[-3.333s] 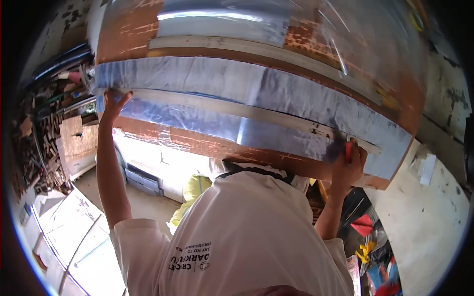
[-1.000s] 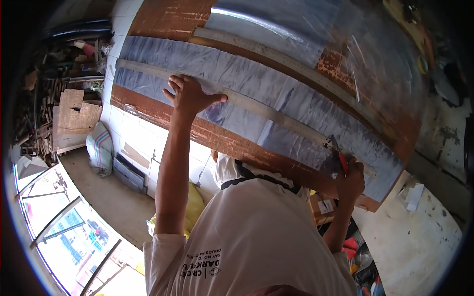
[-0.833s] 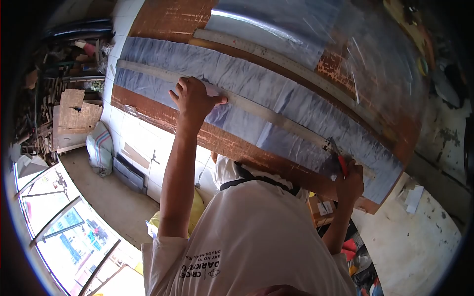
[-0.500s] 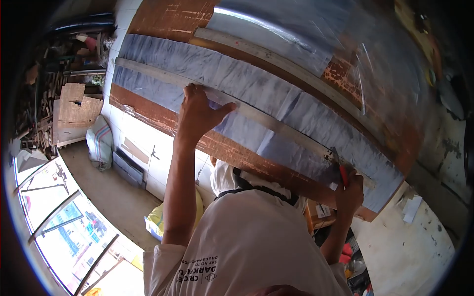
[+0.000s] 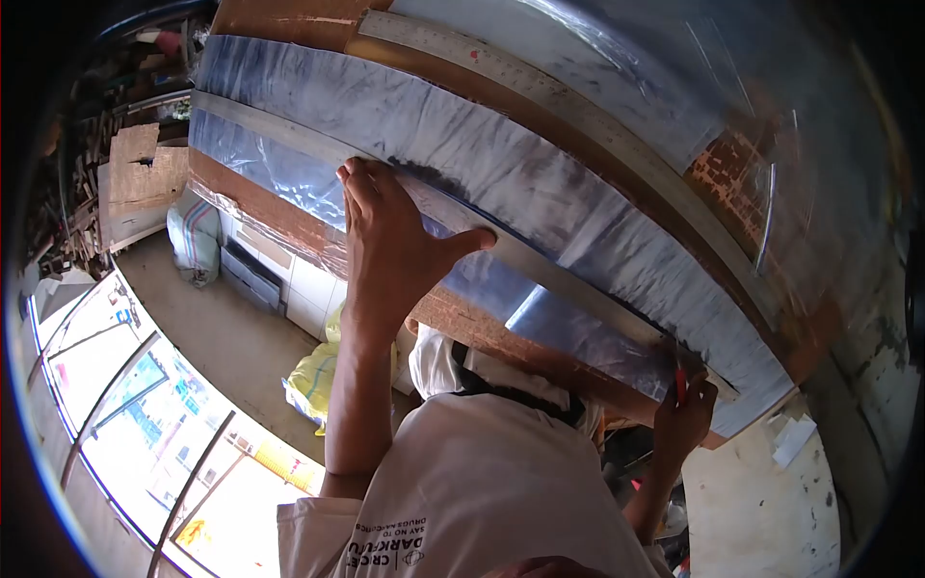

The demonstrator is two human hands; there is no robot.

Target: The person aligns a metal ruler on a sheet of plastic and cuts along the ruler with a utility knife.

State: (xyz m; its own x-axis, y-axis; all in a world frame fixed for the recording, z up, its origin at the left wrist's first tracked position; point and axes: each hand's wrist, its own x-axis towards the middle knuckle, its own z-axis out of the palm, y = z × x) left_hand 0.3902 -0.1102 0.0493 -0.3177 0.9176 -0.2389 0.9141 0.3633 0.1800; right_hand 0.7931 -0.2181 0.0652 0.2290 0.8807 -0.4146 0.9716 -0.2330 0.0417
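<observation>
A long metal straightedge (image 5: 588, 292) lies along a grey marbled sheet (image 5: 462, 130) with a glossy film-like surface. My left hand (image 5: 390, 246) presses on the straightedge, its thumb spread wide from the fingers, which rest at the bar's lower edge. Near the right end of the straightedge, my right hand (image 5: 686, 412) is closed around a red-handled cutter knife (image 5: 681, 385). The knife's tip is dark and hard to make out against the sheet. Under the sheet is a worn brown board (image 5: 279, 207).
A second long metal ruler (image 5: 472, 56) lies beyond the sheet. Wood scraps (image 5: 87, 188) are piled at the left, near a white sack (image 5: 195, 236) and a yellow bag (image 5: 313, 380) on the floor. A pale surface (image 5: 761, 501) stands at the lower right.
The view has shifted closer to the board. My right hand and the cutter knife remain near the straightedge's right end, the blade now less visible. My left hand still presses the straightedge.
</observation>
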